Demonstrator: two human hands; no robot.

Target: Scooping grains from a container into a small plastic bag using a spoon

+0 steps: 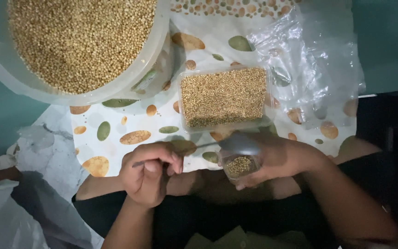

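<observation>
The left hand (149, 174) is closed around the thin handle of a metal spoon (236, 144), so its grip is grasping the spoon near the handle end. The bowl of the spoon is blurred and lies just above the mouth of a small clear cup (239, 166). The right hand (272, 159) wraps around this cup from the side; its grip is grasping the cup. The cup holds some small tan seeds, and it sits just below the rectangular clear container (224, 97).

That container is nearly full of the same seeds, and it stands on a white cloth (130, 124) with brown and green oval spots. Up and to the left of the container is a big round translucent bowl (157, 55), also full of seeds, with its rim close to the container's corner. To the right of the container lies a crumpled clear plastic bag (309, 60), touching its right edge. Both hands are below the container, over the person's lap in dark clothes.
</observation>
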